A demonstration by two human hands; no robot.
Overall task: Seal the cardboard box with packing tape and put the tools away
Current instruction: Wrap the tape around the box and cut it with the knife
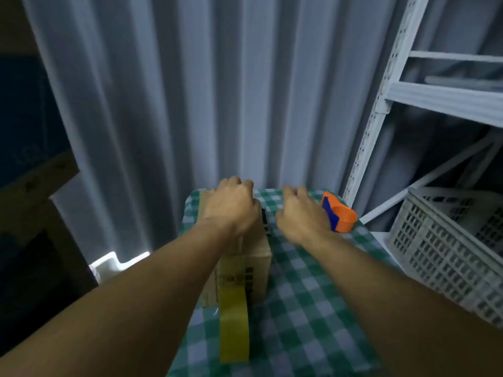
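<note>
Cardboard box [245, 270]: stood on the left part of the green-checked tablecloth [313, 295]. Was pinned from above by the left hand [231, 205], fingers bent over the far top edge in a hold.

Right hand [299, 213]: hovered just right of the box, loosely curled. Could not tell whether anything was held. Sat close to the orange and blue tape dispenser [340, 213].

Yellow tape [234, 322]: ran down the near face and out across the cloth, tail not pressed to the cardboard.

Judged risks: could have stuck the loose tail to the cloth and dragged it if the box was lifted or turned. Might have knocked the dispenser off the near table edge with a careless reach. Could have wrinkled the tape by smoothing it one-handed.
</note>
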